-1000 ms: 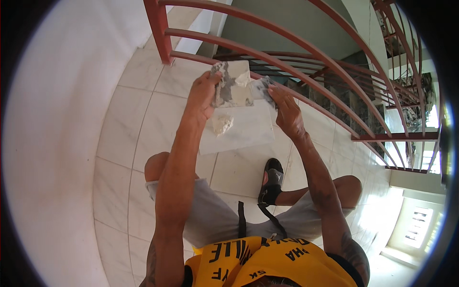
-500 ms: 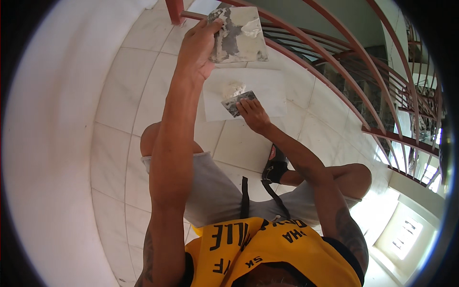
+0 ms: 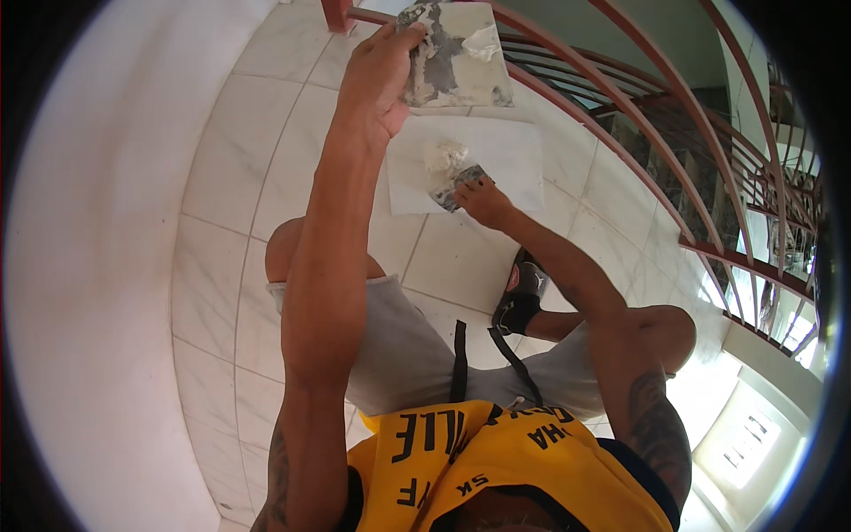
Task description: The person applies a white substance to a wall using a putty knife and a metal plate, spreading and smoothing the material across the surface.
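Note:
My left hand (image 3: pixel 377 71) grips a square flat board (image 3: pixel 483 75) by its left edge, thumb on top. Off-white putty coats much of the board, with a grey bare patch in the middle and a thicker lump near its upper right. Below it, a white sheet (image 3: pixel 514 168) lies on the floor, bearing a small mound of off-white putty (image 3: pixel 446 157). Just on the near side of that mound, my right hand (image 3: pixel 485 202) is closed on a dark, putty-smeared scraper (image 3: pixel 449 192). The scraper's blade is tilted; whether it touches the sheet I cannot tell.
Pale tiles (image 3: pixel 217 195) cover the floor. A white wall (image 3: pixel 97 266) runs along the left. Red-brown metal railing (image 3: pixel 612 146) curves across the upper right, with stairs behind it. My bent knees and a dark shoe (image 3: pixel 523 288) are close beneath my arms.
The scraper has tilted and drawn slightly toward me from the putty mound, uncovering more of it. The whole view has shifted a little; the board stays in my left hand.

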Demonstrator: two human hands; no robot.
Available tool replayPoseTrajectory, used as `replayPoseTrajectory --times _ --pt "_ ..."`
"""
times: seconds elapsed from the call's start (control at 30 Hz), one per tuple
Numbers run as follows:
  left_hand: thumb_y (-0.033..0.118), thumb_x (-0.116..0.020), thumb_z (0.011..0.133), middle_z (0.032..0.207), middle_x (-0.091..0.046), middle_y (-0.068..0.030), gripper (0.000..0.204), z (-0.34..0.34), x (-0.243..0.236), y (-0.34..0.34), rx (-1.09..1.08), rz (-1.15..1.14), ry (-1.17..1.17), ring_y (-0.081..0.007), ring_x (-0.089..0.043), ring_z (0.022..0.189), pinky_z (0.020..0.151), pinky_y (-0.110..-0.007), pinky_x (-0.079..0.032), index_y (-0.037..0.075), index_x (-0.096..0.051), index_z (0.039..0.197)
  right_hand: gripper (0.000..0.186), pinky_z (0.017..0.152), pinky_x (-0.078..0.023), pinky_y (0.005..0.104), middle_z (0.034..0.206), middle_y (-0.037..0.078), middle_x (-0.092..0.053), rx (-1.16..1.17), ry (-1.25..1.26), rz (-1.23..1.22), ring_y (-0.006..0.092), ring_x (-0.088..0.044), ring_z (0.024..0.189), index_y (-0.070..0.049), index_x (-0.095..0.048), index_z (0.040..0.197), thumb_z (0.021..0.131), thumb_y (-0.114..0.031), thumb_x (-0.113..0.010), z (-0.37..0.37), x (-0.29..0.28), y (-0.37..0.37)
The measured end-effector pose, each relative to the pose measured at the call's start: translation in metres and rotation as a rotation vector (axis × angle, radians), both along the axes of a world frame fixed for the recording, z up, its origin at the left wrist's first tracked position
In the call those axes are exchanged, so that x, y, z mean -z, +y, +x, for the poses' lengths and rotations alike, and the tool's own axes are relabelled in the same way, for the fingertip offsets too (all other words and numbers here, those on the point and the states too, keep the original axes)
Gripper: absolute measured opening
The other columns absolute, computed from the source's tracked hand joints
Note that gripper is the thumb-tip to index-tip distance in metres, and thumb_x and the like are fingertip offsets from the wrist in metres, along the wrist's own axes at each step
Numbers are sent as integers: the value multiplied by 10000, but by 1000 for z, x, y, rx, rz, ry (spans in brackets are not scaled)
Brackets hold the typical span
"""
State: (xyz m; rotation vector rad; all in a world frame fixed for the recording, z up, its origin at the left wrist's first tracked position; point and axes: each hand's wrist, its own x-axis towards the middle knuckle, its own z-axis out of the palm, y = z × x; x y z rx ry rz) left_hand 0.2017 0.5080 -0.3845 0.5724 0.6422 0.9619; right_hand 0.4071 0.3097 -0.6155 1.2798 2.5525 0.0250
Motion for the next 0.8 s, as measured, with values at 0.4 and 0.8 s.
replayPoseTrajectory --times 0.4,0.8 --pt "126 -496 890 997 -595 -98 213 -9 17 4 -54 3 149 -176 -582 895 772 -328 -489 -18 -551 1037 217 695 -456 386 837 151 -639 849 491 -361 281 -606 782 -71 -614 1033 836 -107 -530 81 -57 14" --pt "149 -475 914 970 -598 -104 218 15 56 5 43 16 240 -187 -598 870 761 -334 -504 -20 -558 1023 153 563 -341 214 684 -81 -463 1228 1373 14 36 -384 632 -27 -619 889 906 -167 -558 61 -165 18"
